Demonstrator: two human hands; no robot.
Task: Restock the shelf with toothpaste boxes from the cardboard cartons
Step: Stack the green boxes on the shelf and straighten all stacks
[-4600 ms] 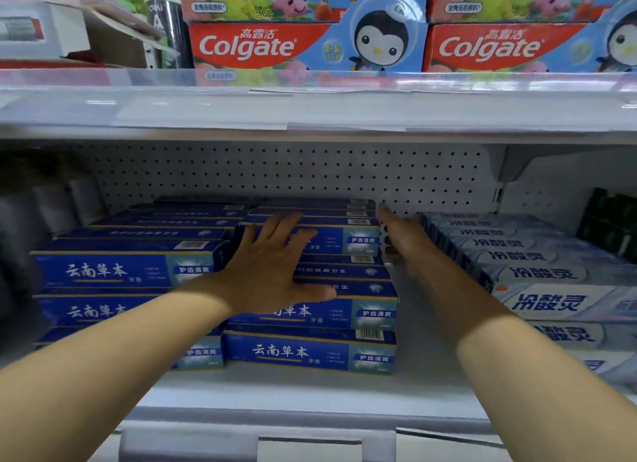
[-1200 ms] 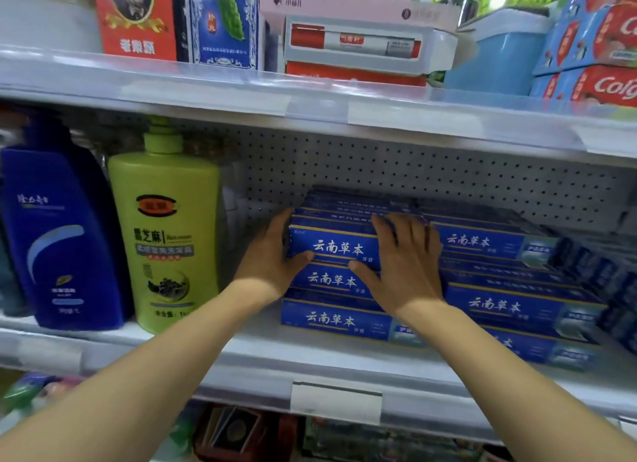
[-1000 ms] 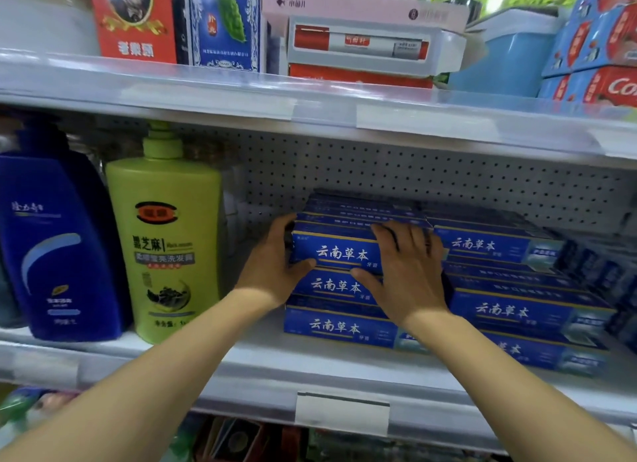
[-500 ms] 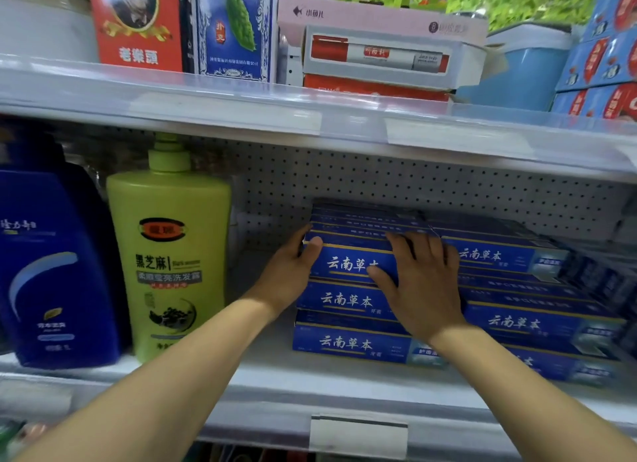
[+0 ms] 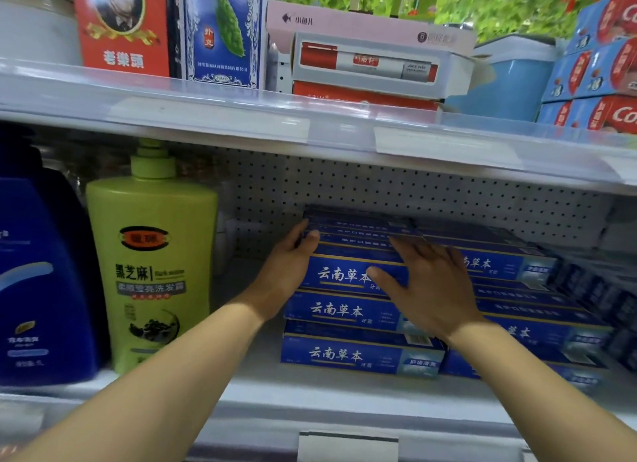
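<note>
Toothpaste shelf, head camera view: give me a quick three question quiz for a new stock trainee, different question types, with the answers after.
1. True or false: the right hand lies flat on the front of the blue toothpaste boxes.
2. Multiple choice: what stands just left of the toothpaste stack? A) a red carton B) a green shampoo bottle C) a blue tub
3. Fill in: the left hand touches the ____ end of the top front box.

Key
1. True; its fingers are spread and straight.
2. B; there is a gap of bare shelf between bottle and stack.
3. Left; its fingers reach along the box's end.
</note>
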